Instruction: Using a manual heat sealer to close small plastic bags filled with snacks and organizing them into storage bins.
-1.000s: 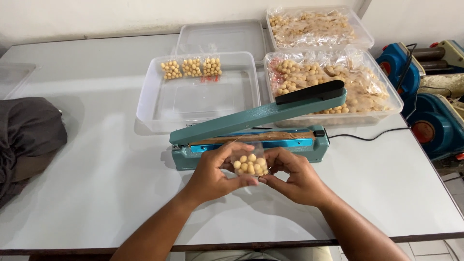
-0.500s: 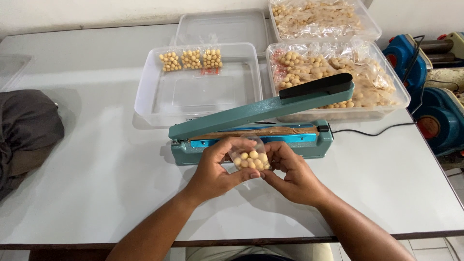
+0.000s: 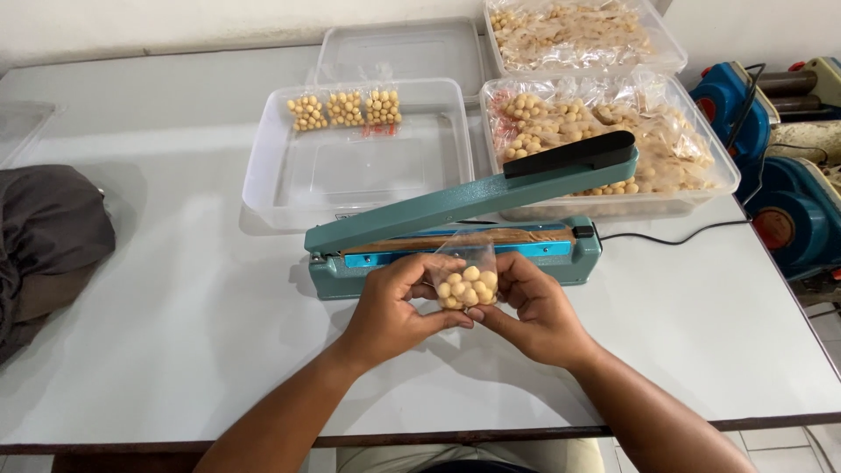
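The small bag (image 3: 467, 278) of round snacks sits pinched in the grip of both my left hand (image 3: 392, 308) and right hand (image 3: 536, 314), just before the sealer (image 3: 455, 250); its open top may crumple, spilling snacks onto the tabletop (image 3: 175, 289).

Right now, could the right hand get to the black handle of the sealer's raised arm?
Probably yes. The right hand is beside the teal heat sealer, and the black handle stands raised above it with nothing between, though both hands hold the small bag of round snacks.
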